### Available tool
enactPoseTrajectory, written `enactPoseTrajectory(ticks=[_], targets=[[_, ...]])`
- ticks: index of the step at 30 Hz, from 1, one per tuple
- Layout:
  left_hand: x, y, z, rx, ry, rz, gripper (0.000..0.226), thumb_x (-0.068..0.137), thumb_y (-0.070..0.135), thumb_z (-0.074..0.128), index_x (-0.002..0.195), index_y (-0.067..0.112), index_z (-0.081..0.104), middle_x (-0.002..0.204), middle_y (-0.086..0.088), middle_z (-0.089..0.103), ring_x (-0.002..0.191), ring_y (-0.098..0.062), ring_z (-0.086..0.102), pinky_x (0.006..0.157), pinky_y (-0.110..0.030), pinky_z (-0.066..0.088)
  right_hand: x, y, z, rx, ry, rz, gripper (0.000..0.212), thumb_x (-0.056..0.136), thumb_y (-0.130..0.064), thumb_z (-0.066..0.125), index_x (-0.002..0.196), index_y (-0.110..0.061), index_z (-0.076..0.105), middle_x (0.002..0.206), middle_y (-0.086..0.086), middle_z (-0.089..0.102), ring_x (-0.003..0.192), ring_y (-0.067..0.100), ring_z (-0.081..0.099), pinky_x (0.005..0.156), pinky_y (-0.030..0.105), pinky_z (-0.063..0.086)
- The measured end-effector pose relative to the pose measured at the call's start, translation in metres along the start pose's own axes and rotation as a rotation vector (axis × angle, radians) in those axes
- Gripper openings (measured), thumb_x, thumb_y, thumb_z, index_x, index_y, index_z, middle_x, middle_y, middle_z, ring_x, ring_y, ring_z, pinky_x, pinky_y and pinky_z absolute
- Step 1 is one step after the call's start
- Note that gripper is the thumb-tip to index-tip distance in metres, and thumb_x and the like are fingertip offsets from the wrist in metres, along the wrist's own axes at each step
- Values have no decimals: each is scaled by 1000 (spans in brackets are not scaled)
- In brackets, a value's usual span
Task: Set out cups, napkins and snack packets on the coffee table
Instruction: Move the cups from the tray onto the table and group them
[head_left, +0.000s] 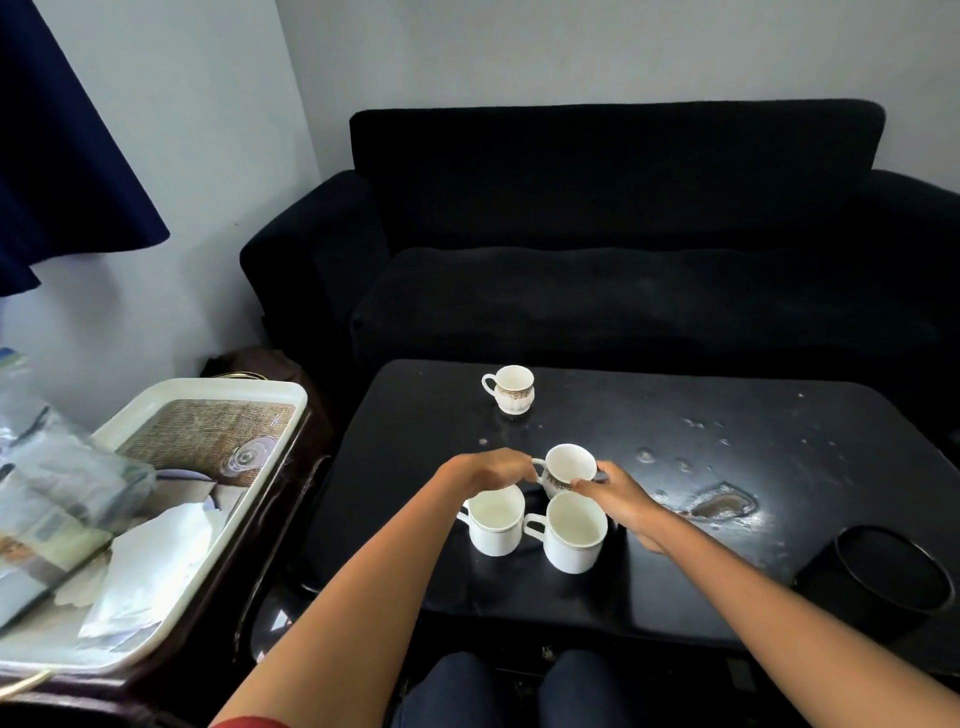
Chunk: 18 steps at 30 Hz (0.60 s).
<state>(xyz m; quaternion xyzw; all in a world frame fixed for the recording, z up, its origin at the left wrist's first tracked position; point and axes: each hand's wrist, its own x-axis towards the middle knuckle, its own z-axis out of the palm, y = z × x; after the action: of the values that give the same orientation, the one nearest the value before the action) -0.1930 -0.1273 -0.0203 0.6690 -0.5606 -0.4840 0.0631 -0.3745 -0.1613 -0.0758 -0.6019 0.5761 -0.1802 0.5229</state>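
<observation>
Three white cups stand close together on the black coffee table (675, 587). The rear one is a patterned cup (569, 465). My left hand (491, 470) touches its handle side and my right hand (618, 493) grips its right rim. Two plain white mugs (496, 522) (574, 530) stand just in front of it, under my hands. A second patterned cup (511, 388) stands alone near the table's far edge. White napkins (150, 566) and clear snack packets (57, 483) lie on a white tray (218, 387) to the left.
A black sofa (623, 270) runs behind the table. A round black container (883, 582) stands at the table's front right. The tabletop has worn, chipped patches (724, 505) on its right half. The tray rests on a dark side table (280, 493). My knees (519, 691) are below the table's near edge.
</observation>
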Motion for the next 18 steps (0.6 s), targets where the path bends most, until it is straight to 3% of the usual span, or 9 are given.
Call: enactPoseTrajectory(ticks=[3, 6, 9, 12, 15, 18], targets=[[1, 1, 0, -6, -7, 12, 43, 98, 14, 39, 140, 15, 44, 142, -6, 43, 129, -22, 39, 105, -32, 29, 2, 0, -1, -16, 9, 5, 35, 89, -27, 58, 120, -18, 45, 114, 4, 57, 106, 22, 57, 85, 33, 46], [4, 0, 0, -49, -9, 29, 47, 97, 12, 39, 144, 18, 38, 151, -6, 36, 138, -22, 32, 111, -32, 24, 5, -1, -1, -29, 22, -1, 26, 91, -27, 57, 113, -20, 46, 113, 6, 58, 104, 24, 57, 73, 30, 45], [7, -1, 0, -86, -3, 36, 51, 97, 11, 39, 147, 20, 34, 153, -6, 32, 140, -22, 29, 107, -29, 24, 9, -2, 1, -26, 41, -14, 27, 93, -25, 54, 117, -15, 47, 110, 7, 59, 105, 26, 57, 85, 36, 46], [15, -2, -2, -102, 2, 54, 52, 96, 10, 38, 147, 22, 33, 152, -8, 32, 139, -24, 30, 102, -29, 26, 15, -3, 3, -24, 82, -29, 29, 94, -25, 53, 120, -13, 47, 109, 6, 58, 103, 24, 56, 88, 36, 46], [25, -2, -3, -105, 1, 66, 54, 97, 9, 37, 148, 22, 29, 153, -9, 32, 139, -25, 28, 109, -34, 23, 24, -3, 5, -12, 133, -44, 30, 94, -24, 52, 121, -12, 47, 113, 8, 58, 104, 24, 55, 90, 37, 44], [36, -2, -2, -141, 32, 36, 63, 97, 11, 39, 153, 19, 11, 160, -7, 14, 146, -24, 15, 115, -34, 16, 35, -4, 5, 27, 177, -47, 31, 94, -24, 51, 123, -12, 47, 116, 10, 58, 105, 26, 54, 90, 37, 43]])
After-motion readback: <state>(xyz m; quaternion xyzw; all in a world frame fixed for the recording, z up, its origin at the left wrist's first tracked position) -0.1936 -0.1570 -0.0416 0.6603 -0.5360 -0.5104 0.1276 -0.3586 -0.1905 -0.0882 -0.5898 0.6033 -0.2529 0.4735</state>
